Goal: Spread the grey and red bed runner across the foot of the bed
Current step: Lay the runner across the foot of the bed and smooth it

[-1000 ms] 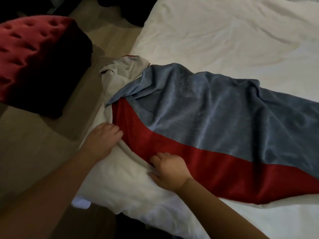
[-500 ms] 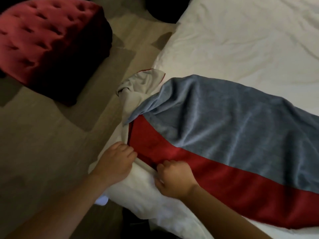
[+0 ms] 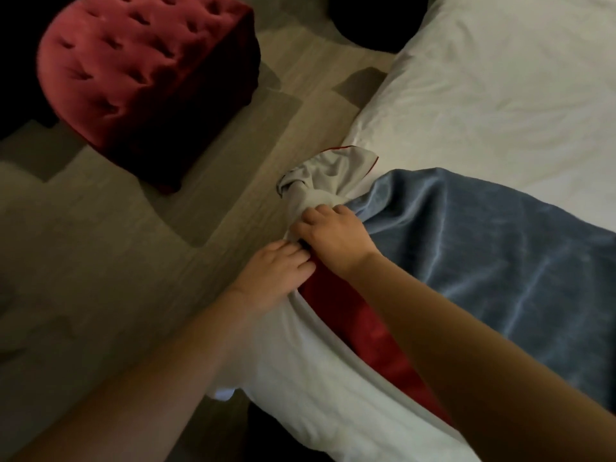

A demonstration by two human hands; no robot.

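Right hand (image 3: 333,235) is clutching the bunched pale end of the bed runner (image 3: 483,261) at the side edge of the bed (image 3: 500,95), grip curled round cloth; left hand (image 3: 276,271) is touching it just beside, grip unclear. Runner is lying lengthwise across the bed away from both hands, grey plush with red band, rumpled.

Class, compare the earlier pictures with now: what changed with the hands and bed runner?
The right hand left the red band's edge and moved forward to grip the bunched end of the bed runner; the left hand followed beside it. The runner stays crumpled on the bed.
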